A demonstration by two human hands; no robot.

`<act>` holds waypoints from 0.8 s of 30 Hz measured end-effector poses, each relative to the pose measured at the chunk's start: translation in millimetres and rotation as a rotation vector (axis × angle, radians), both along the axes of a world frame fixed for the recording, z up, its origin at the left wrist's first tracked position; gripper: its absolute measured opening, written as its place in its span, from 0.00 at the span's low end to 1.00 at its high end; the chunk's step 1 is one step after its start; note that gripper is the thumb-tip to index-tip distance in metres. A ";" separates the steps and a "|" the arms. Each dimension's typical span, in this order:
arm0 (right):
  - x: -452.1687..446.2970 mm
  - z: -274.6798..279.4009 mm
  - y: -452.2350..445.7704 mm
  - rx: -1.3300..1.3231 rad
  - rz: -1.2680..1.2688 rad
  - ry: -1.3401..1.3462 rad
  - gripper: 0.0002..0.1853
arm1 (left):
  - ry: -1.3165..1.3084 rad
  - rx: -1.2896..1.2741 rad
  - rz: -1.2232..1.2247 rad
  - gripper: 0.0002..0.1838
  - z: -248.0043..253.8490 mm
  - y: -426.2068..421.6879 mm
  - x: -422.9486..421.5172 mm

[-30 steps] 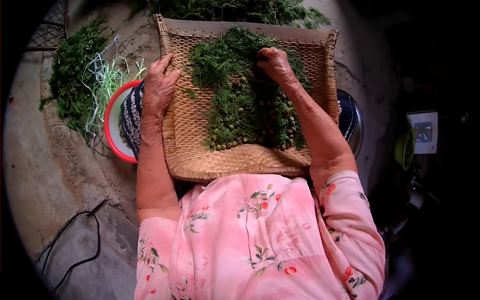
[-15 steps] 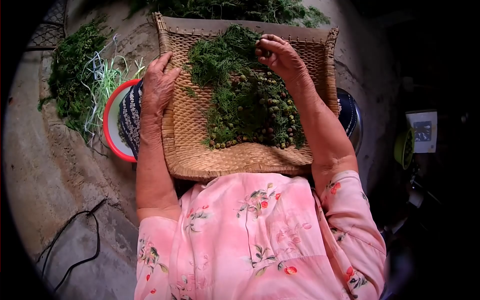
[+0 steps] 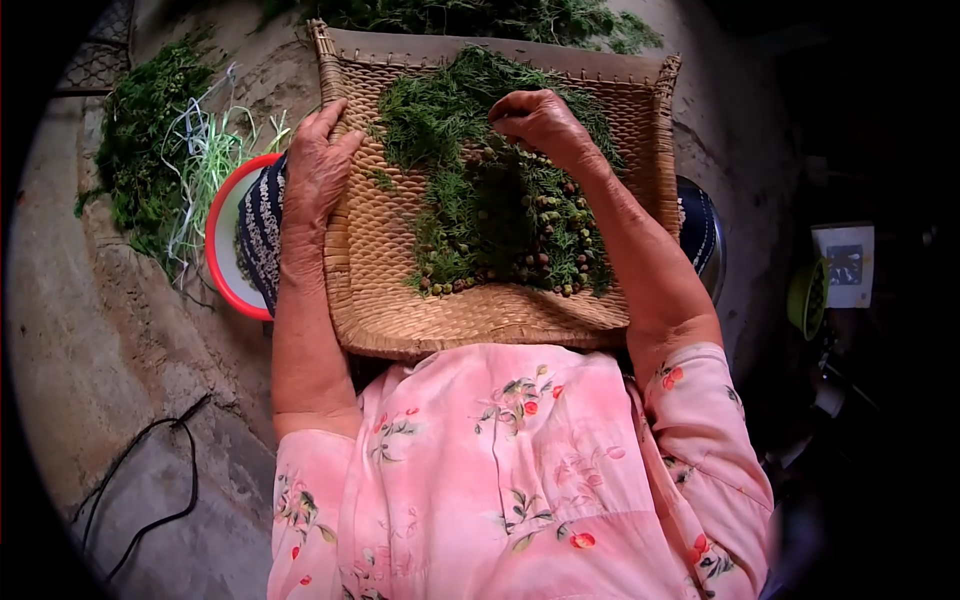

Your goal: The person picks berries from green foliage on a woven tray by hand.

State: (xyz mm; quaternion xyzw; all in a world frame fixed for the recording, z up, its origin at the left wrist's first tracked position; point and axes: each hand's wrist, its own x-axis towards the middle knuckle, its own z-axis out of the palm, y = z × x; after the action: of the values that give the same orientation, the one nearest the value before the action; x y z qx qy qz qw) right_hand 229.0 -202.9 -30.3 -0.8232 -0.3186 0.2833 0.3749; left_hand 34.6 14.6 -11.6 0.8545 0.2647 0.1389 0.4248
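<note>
A woven winnowing basket (image 3: 385, 265) lies across my lap. In it is a heap of feathery green sprigs (image 3: 420, 125), with many small round green-brown cones (image 3: 560, 235) among them on the near and right side. My left hand (image 3: 318, 165) grips the basket's left rim, thumb on the inner side. Over the heap, towards its far right, my right hand (image 3: 548, 125) is closed in a pinch, back of the hand up. Whatever is between its fingertips is too small or hidden to make out.
A red-rimmed basin (image 3: 217, 235) stands left of the basket, partly behind dark patterned cloth (image 3: 262, 235). More greenery (image 3: 150, 140) and pale plastic strips (image 3: 205, 150) lie on the floor. A black cable (image 3: 140, 440) is lower left, a green bowl (image 3: 806, 298) at right.
My right hand has moved slightly left and nearer to me, turning back-up over the heap. More sprigs show at the far right of the basket. My left hand stays on the rim.
</note>
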 end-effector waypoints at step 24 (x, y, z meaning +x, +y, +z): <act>-33.1 -25.3 11.1 -0.110 0.378 -0.556 0.11 | -0.018 -0.011 0.001 0.25 2.4 -2.0 -0.7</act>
State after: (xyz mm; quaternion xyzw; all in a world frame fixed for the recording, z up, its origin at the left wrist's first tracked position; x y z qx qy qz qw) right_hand 195.9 -191.8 -55.5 -0.8143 -0.5399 0.1292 0.1697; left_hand 33.9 12.6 -9.3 0.8508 0.2622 0.1453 0.4316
